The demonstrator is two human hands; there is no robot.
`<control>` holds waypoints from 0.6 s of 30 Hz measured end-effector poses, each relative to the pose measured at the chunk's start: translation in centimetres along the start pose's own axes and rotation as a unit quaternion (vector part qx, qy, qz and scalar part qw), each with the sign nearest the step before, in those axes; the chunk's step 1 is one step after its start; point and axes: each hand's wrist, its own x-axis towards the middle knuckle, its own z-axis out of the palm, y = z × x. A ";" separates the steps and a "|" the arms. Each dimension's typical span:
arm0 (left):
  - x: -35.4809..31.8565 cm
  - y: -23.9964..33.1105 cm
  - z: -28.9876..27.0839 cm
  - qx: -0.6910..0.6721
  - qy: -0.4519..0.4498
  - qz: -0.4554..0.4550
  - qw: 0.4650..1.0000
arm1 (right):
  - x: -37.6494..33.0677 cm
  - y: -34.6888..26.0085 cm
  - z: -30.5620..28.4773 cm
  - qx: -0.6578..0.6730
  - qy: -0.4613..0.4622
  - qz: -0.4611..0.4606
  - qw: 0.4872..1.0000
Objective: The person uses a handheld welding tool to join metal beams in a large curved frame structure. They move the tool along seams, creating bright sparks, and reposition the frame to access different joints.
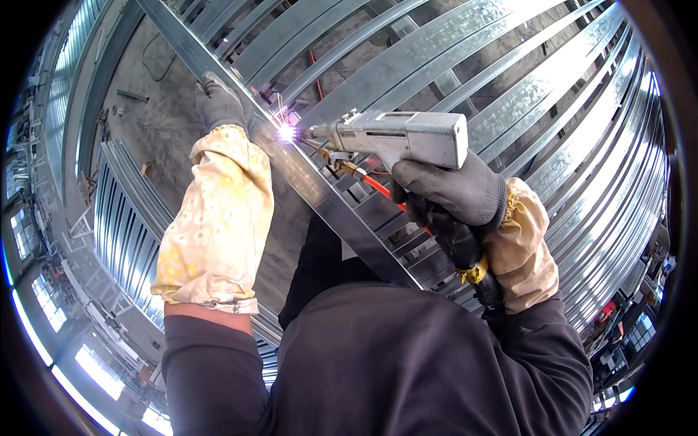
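- The right hand, in a grey glove, is wrapped tight round the grip of a grey welding gun, with the hose trailing back under the wrist.
- The gun's long axis lies nearly level across the view, and its nozzle points left at the steel rail.
- A spark burns where the tip meets the rail's right edge.
- I judge it best to keep the tip steady on the seam and the wrist firm.
- The rail's long axis runs from lower right to upper left.
- The left hand, gloved, clasps the rail just beyond the spark; I would keep it clear of the arc.
- More galvanised beams lie beyond.
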 end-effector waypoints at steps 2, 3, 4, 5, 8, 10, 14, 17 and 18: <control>-0.1 0.1 0.1 -0.047 -0.019 -0.020 0.998 | -0.1 -0.2 0.1 -0.004 0.003 0.025 1.000; -0.4 0.7 0.0 -0.046 -0.034 -0.036 0.998 | -0.2 -0.4 0.2 -0.005 0.005 0.038 0.999; -0.7 1.0 0.0 -0.046 -0.050 -0.051 0.996 | -0.2 -0.5 0.2 -0.009 0.006 0.041 0.999; -0.6 0.9 -0.1 -0.066 -0.049 -0.049 0.995 | -0.2 -0.6 0.2 -0.014 0.004 0.044 0.999; -0.6 1.1 -0.2 -0.050 -0.037 -0.035 0.997 | -0.2 -0.2 0.3 -0.003 0.003 0.020 1.000; -1.2 1.7 -0.1 0.064 -0.017 -0.016 0.998 | -0.2 -0.1 0.2 0.009 0.005 0.011 1.000; -1.0 1.6 -0.3 0.089 -0.016 0.003 0.996 | -0.4 -0.2 0.3 0.009 0.011 0.026 1.000; -0.3 0.8 -0.5 0.101 -0.013 0.003 0.995 | -0.4 -0.6 0.4 0.005 0.006 0.037 0.999; -0.3 0.7 -0.4 0.106 -0.008 0.007 0.994 | -0.5 -0.6 0.4 0.014 0.004 0.034 0.999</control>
